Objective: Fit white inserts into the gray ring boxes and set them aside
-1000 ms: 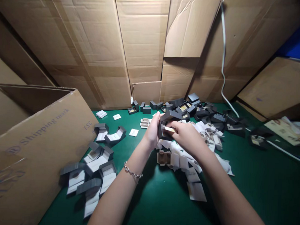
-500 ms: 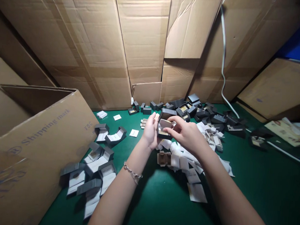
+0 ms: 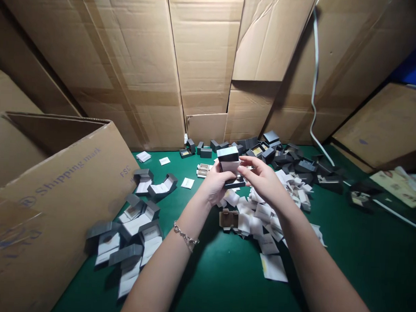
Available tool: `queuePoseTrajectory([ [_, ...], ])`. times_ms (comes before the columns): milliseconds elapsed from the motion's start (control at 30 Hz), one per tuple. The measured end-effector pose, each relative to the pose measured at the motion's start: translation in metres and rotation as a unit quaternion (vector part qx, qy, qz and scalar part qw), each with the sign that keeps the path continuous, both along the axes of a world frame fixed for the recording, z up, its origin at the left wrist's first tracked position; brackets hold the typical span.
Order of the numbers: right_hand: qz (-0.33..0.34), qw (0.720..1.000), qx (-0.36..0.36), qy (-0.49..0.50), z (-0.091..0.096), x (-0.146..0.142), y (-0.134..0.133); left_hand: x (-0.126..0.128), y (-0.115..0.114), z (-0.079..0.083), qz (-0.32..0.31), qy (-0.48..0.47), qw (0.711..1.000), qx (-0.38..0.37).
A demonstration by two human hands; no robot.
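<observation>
My left hand (image 3: 215,184) is closed around a small black hinged box (image 3: 229,153) held above the table, its thumb across the front. The lid stands raised, and a white card insert (image 3: 231,166) shows upright inside. My right hand (image 3: 258,174) pinches the insert's right edge between thumb and fingers; the fingertips are partly hidden behind it. Below the hands lies a heap of white folded cards and paper pieces (image 3: 256,218), with a brown-lined small carton (image 3: 228,219) at its left edge.
Open black boxes with white linings (image 3: 136,222) lie at left beside a large cardboard carton (image 3: 65,177). A pile of black boxes (image 3: 287,157) sits at the back right. White cards (image 3: 187,183) rest on the green table (image 3: 216,276). A white cable (image 3: 313,87) hangs along the cardboard wall.
The black box has tilted, so its lid top now faces me more. My left thumb has come across its front, and my right fingers have shifted to the insert's right edge.
</observation>
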State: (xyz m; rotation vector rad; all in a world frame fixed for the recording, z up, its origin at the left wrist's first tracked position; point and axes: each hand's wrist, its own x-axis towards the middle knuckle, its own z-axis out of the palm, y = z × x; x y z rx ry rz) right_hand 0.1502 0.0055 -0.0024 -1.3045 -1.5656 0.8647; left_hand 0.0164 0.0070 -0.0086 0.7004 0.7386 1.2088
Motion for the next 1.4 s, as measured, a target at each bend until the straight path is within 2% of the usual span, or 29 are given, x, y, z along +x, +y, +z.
queuePoseTrajectory([
  [200,0.019,1.000,0.005,0.002,0.005,0.001,-0.002,0.004,0.001,-0.004,-0.021,0.038,0.999,0.033],
  [333,0.009,1.000,0.020,-0.015,0.008,0.001,-0.005,0.005,0.002,-0.007,-0.022,0.039,0.997,0.057],
  [500,-0.007,0.996,0.056,-0.073,0.004,-0.001,-0.003,0.007,0.001,-0.013,-0.071,0.047,0.994,0.074],
  [633,-0.024,0.995,0.066,-0.076,-0.001,-0.002,-0.001,0.012,-0.001,-0.018,-0.093,0.055,0.990,0.089],
  [767,-0.007,0.998,0.046,-0.037,-0.003,-0.001,0.001,0.017,-0.003,-0.022,-0.088,0.074,0.990,0.083],
  [900,0.017,0.998,0.007,0.055,-0.006,-0.002,0.003,0.017,-0.002,-0.021,-0.070,0.107,0.986,0.105],
  [1067,0.028,0.993,0.040,0.105,-0.006,-0.007,0.000,0.013,-0.001,-0.018,-0.060,0.135,0.981,0.127],
  [1167,0.044,0.993,0.028,0.109,-0.001,-0.006,-0.002,0.011,-0.003,-0.012,-0.080,0.095,0.987,0.102],
  [1267,0.123,0.980,-0.018,0.154,0.002,0.003,-0.002,0.007,-0.006,-0.001,-0.101,0.060,0.993,0.024],
  [1333,0.154,0.971,-0.044,0.177,0.001,0.010,0.002,0.000,-0.007,0.009,-0.071,0.047,0.996,-0.022],
  [1400,0.112,0.979,-0.060,0.157,-0.004,0.016,0.007,-0.010,-0.007,0.020,-0.018,0.028,0.998,-0.056],
])
